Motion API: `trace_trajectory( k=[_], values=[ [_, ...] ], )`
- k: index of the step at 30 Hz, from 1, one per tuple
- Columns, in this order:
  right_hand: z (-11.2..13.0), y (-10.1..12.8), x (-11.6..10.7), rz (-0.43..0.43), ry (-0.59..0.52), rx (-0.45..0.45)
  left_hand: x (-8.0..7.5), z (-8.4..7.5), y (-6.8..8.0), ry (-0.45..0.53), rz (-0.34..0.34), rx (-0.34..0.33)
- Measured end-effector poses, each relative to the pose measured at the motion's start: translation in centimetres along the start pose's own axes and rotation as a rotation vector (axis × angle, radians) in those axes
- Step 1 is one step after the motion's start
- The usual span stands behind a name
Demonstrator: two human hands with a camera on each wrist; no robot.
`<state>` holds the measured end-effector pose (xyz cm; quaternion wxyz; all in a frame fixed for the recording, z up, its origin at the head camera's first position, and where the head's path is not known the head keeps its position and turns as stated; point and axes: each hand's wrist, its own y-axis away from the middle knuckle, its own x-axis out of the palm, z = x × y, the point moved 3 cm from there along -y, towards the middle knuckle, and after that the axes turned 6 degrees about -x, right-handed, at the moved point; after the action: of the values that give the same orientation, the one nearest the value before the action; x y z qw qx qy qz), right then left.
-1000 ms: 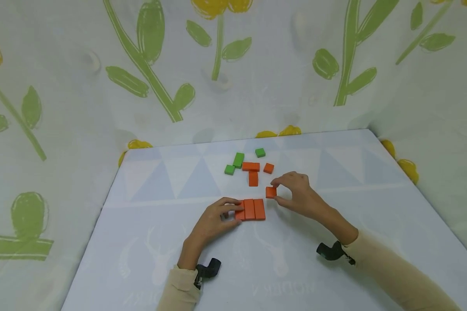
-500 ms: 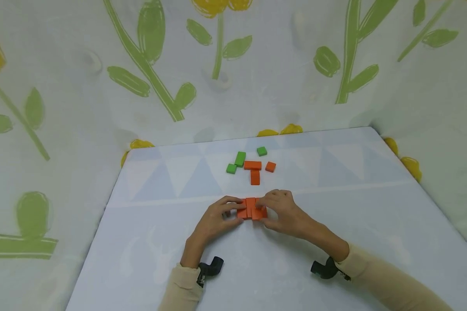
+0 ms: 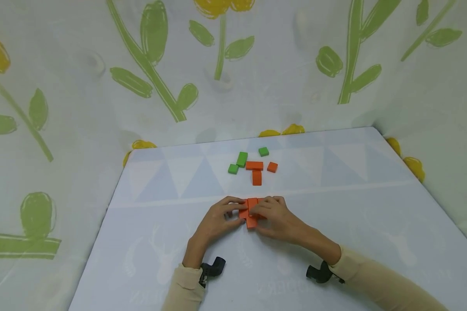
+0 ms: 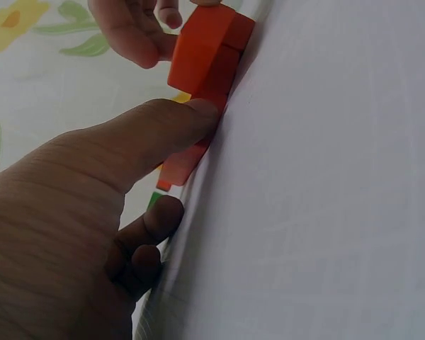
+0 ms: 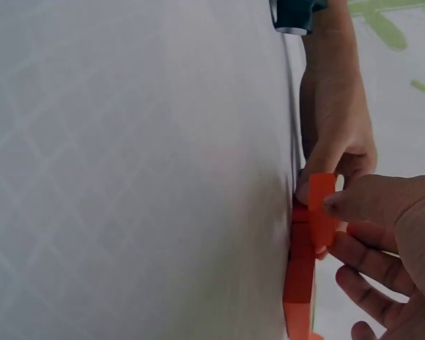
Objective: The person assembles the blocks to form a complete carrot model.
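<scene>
Several orange blocks lie side by side in a short row on the table. My left hand grips the row's left end, thumb along the near side and fingers over the far side. My right hand pinches an orange block between thumb and fingers, right against the middle of the row. This block overlaps the row in both wrist views, close to the left thumb. The right fingers cover much of the row's right end in the head view.
Beyond the hands lie two orange bricks in a T shape and a small orange block. Several green blocks are scattered beside them. The white patterned table meets a flower-print curtain at the back.
My right hand has brought its orange block leftward and nearer, from beyond the row's right end to its middle. My left hand keeps its hold on the row's left end.
</scene>
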<state>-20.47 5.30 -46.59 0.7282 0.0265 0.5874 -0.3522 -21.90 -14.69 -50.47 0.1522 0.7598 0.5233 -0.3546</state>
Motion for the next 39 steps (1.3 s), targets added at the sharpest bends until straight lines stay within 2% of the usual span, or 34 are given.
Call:
trace_trajectory(
  k=[5,13,17,22,27,33,39],
  values=[
    [-0.1,0.1,0.3,0.001,0.009,-0.003,0.1,0.0,-0.1,-0.001,0.001,-0.007],
    [-0.2,0.2,0.8,-0.042,-0.006,-0.033,0.0,0.0,0.0,0.004,0.005,-0.015],
    [-0.3,0.2,0.8,-0.03,-0.014,-0.019,0.0,0.1,0.1,0.006,-0.002,-0.018],
    [-0.9,0.1,0.4,0.011,-0.067,0.101,0.0,0.1,0.0,0.011,-0.009,0.004],
    [-2.5,-0.4,-1.3,-0.006,-0.062,0.207,-0.1,-0.1,-0.2,0.002,-0.004,-0.003],
    [-6.6,-1.5,-3.5,-0.071,-0.016,0.345,-0.2,-0.2,-0.1,-0.01,0.0,-0.038],
    [-10.8,-2.3,-4.3,-0.104,-0.003,0.461,0.1,-0.3,0.1,-0.013,0.003,-0.048]
  ],
)
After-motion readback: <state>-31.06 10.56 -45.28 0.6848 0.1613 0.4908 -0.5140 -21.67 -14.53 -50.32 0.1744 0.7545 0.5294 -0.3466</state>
